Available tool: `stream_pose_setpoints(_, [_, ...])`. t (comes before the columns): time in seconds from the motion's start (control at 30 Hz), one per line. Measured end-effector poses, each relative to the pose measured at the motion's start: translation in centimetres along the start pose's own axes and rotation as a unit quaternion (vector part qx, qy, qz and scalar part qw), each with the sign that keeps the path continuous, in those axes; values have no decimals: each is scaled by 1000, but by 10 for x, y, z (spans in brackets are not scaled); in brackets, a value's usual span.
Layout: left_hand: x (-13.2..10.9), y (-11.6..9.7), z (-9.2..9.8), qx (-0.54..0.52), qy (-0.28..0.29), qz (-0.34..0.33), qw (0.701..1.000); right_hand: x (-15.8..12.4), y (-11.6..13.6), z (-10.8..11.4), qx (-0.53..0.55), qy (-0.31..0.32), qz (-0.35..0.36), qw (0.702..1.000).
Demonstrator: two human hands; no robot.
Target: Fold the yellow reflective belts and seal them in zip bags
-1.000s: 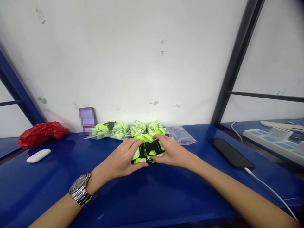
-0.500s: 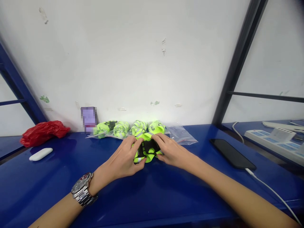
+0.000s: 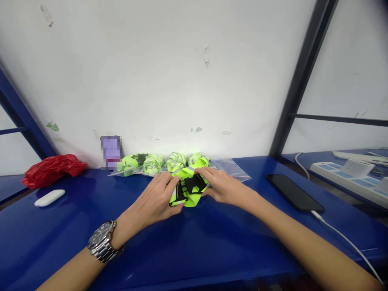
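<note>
A bundled neon-yellow reflective strap point(image 3: 192, 200) with grey bands is between my two hands, just above or on the blue table. Black buckle parts show on it: a larger piece point(image 3: 195, 184) towards the right and a slimmer one point(image 3: 181, 191) at the left. My left hand point(image 3: 156, 194), wearing a metal watch point(image 3: 104, 241) at the wrist, pinches the left side. My right hand point(image 3: 223, 185) grips the right side by the larger buckle piece. Whether the buckle parts are clipped together, I cannot tell.
Several similar neon bundles in clear bags point(image 3: 154, 163) line the wall. A flat zip bag point(image 3: 232, 169) lies to their right. A red plastic bag point(image 3: 53, 169), a white case point(image 3: 50, 197), a cabled phone point(image 3: 294, 192) and a power strip point(image 3: 348, 180) are around the table.
My right fingers have shifted off the larger black buckle piece, so more of it shows, tilted. My left hand keeps its pinch. The view has shifted slightly.
</note>
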State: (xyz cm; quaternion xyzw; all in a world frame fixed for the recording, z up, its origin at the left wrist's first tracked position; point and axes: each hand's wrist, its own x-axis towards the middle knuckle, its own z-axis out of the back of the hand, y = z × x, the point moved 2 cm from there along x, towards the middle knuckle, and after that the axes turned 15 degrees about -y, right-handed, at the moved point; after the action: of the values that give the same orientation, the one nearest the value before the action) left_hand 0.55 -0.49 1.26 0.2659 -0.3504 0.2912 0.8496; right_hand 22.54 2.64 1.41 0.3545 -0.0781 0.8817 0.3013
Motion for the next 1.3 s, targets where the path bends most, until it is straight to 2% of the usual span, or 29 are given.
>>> stream_pose_setpoints(0.17, [-2,10,3,23,-107,-14,994,0,-11,9,-13,-24,-22,999])
stream_pose_setpoints(0.3, [-4,25,9,38,-191,48,980,-4,-33,14,5,-95,-90,991])
stream_pose_setpoints(0.37, [-5,27,10,40,-210,80,974,-5,-38,13,24,-132,-100,986])
stream_pose_setpoints(0.5, [-9,22,4,2,-189,124,974,-3,-26,10,79,-149,-16,986])
stream_pose_setpoints(0.6, [-13,18,-1,-27,-162,101,981,-2,-15,9,91,-153,27,984])
stream_pose_setpoints(0.73, [-15,17,-2,-50,-142,61,987,-3,-11,10,91,-166,45,981])
stream_pose_setpoints(0.9, [-13,15,-2,-86,-94,41,991,-3,-12,9,86,-149,73,982])
stream_pose_setpoints(1.1, [-14,16,-2,-84,-112,57,989,-3,-19,10,83,-172,65,979])
stream_pose_setpoints(1.3, [-14,18,0,-90,-93,49,990,-4,-14,10,80,-128,51,987])
